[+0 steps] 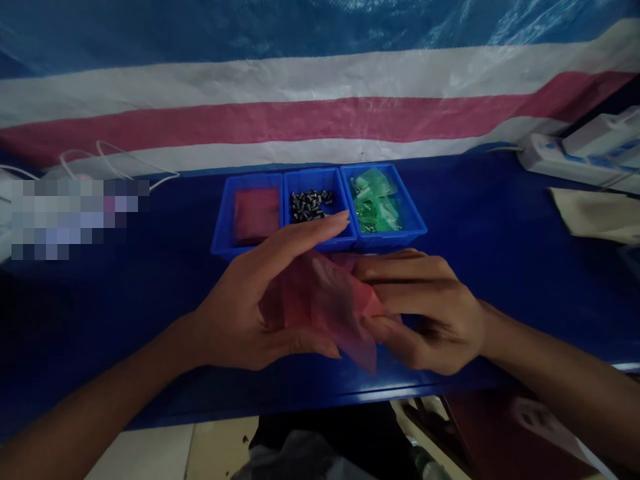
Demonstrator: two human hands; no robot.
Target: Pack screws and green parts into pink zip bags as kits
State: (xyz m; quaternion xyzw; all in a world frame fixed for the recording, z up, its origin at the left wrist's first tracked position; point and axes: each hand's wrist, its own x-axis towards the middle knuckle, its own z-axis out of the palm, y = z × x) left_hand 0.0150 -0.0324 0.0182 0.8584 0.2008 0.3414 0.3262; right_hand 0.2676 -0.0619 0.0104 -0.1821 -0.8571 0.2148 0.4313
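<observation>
A thin, translucent pink plastic bag (323, 293) hangs between my hands above the blue table. My right hand (430, 313) pinches its right side, with thumb and fingertips pressed together on the crumpled plastic. On the other side, my left hand (240, 300) is open: thumb and forefinger stretch wide apart, and the bag's left part lies in the gap. The other left fingers are hidden behind the plastic. Whether anything is inside the bag I cannot make out. Just beyond my hands stand three joined blue bins, the left one (220, 217) with stacked pink bags (257, 213).
In the middle bin (345, 223) lie small black screw-like parts (310, 203). Green plastic packets (377, 200) fill the right bin (413, 210). White power strips (555, 157) and a beige sheet (595, 213) are at the right. White cables (115, 163) lie at the back left, near a striped sheet.
</observation>
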